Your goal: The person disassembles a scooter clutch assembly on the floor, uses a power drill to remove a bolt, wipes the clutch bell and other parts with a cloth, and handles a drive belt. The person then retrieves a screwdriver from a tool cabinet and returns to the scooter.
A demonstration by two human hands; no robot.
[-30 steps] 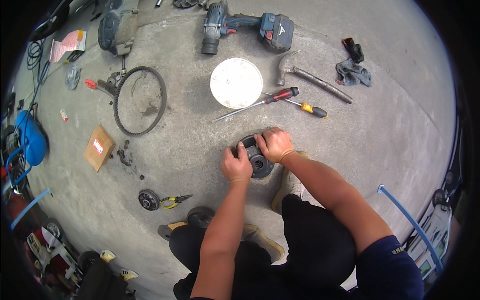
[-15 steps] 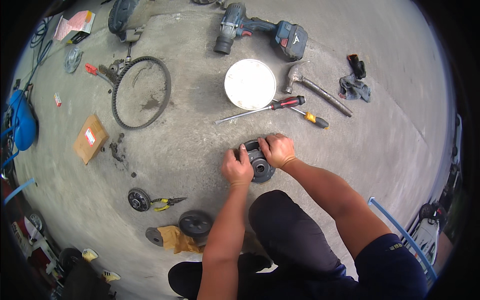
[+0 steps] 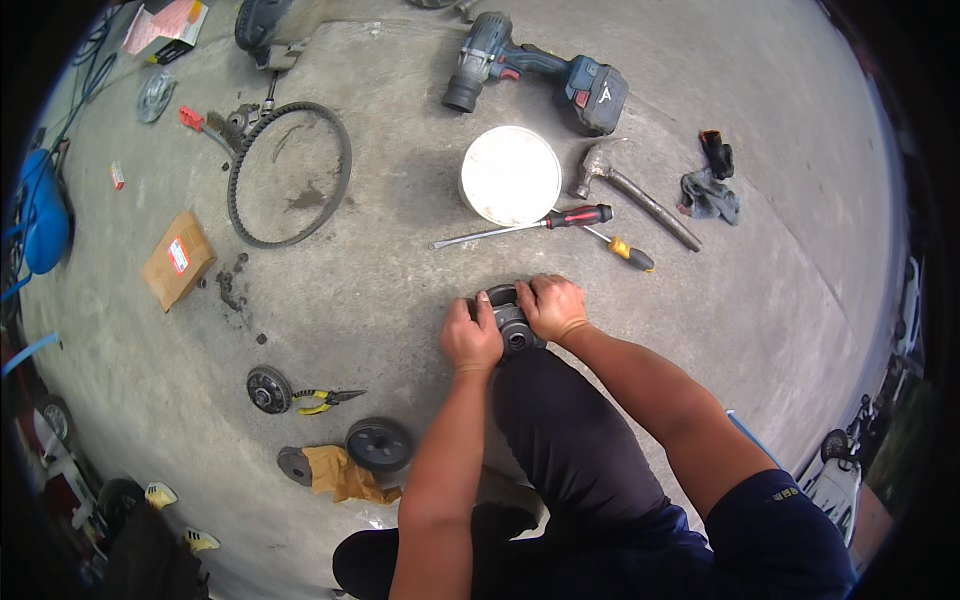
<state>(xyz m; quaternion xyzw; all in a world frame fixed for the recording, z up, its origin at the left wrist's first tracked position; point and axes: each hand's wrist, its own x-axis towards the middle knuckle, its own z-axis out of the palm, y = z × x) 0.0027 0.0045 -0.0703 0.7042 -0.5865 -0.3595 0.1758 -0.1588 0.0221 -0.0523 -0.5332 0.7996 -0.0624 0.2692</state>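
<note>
A dark round metal part [image 3: 515, 332] with a central bore rests low on the concrete floor, just beyond my bent knee [image 3: 560, 430], which partly hides it. My left hand [image 3: 470, 330] grips its left side, thumb up along the rim. My right hand [image 3: 553, 305] clasps the upper right rim, fingers curled over it. Above lie a red-handled screwdriver [image 3: 577, 216], crossed over a yellow-handled one [image 3: 630, 250], a claw hammer [image 3: 650, 208] and a white round lid or tub [image 3: 508, 172].
Around me: a cordless impact tool [image 3: 535, 65], rags [image 3: 712, 195], a ribbed belt [image 3: 340, 175], a cardboard box [image 3: 178, 258], a gear-like disc [image 3: 268, 390], pliers [image 3: 322, 400], a black disc [image 3: 378, 445] by brown cloth [image 3: 345, 480]. Two-wheelers [image 3: 830, 470] stand along both edges.
My knee has swung up toward the held part, covering its lower edge. The floor items have shifted in view as my head moved. Both hands stay on the part.
</note>
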